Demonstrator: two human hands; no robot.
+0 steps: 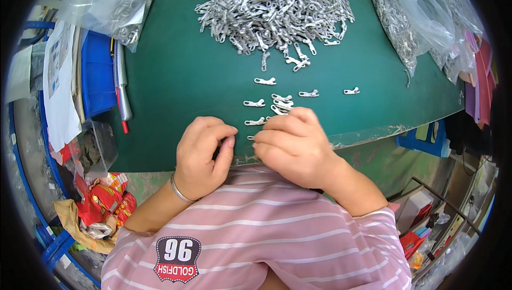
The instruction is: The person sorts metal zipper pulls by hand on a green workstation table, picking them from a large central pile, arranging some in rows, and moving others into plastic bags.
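"Striped pink fabric (277, 226) lies nearest. And the grip?"

"Left hand (198, 156): curled, thumb close to forefinger. Right hand (298, 146): fingers bunched. Whether either pinches anything, I can't tell."

"The metal clips (257, 103)?"

"Silvery, loop-ended, scattered just beyond the right hand; a tangled heap (277, 10) lies farther out. Smooth green desk (170, 76), edge chipped; blue bin (97, 74) beyond the left hand, leftward."

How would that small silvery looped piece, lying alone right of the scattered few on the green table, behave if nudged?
The small silvery metal-looking piece with a looped end is probably stiff, judging by its sheen. Lying long and low on the smooth-looking green tabletop, it would likely slide rather than roll. Tiny beside the right hand, it's probably light.
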